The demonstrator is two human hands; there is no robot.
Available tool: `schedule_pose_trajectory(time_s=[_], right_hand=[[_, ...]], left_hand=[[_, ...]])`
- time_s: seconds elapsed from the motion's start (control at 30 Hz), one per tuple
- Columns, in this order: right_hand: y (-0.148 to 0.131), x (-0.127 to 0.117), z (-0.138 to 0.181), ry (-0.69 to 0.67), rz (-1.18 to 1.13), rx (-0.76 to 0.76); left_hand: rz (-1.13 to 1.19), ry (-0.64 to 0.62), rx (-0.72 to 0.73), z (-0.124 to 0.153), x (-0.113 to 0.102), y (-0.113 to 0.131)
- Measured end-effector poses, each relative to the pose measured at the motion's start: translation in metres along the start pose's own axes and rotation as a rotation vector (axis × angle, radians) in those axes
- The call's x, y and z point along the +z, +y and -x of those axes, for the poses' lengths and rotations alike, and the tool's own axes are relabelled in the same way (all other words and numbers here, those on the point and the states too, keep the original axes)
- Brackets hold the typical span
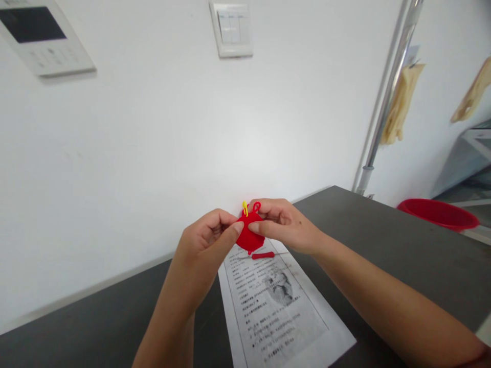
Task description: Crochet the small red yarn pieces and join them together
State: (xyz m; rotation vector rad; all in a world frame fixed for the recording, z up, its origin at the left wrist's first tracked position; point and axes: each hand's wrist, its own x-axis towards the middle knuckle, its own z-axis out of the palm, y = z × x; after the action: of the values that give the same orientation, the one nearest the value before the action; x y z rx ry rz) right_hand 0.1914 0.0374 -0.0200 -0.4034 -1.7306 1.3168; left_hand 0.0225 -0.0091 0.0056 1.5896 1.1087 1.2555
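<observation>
Both my hands hold a small round red ornament (249,236) above a dark table (402,250). My left hand (209,240) pinches its left edge with thumb and fingers closed. My right hand (282,225) pinches its upper right side, next to a red loop and a small yellow clip (245,207) sticking up from the top. Just below the ornament, a red-handled needle-like tool (263,254) lies on a printed paper sheet (280,306).
A white wall stands right behind the table, with a light switch (232,28) and a white control panel (42,38). A metal pole (383,102) rises at the right, pale gloves (401,102) hang beside it, and a red basin (439,213) sits beyond the table's edge.
</observation>
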Motion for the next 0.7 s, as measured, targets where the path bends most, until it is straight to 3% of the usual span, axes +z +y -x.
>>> schedule_pose_trajectory(time_s=[0.7], right_hand=[[-0.0027,0.0014,-0.002,0.0,0.06,0.016]], left_hand=[[-0.071,-0.027,-0.001,0.0013,-0.0011,0.0004]])
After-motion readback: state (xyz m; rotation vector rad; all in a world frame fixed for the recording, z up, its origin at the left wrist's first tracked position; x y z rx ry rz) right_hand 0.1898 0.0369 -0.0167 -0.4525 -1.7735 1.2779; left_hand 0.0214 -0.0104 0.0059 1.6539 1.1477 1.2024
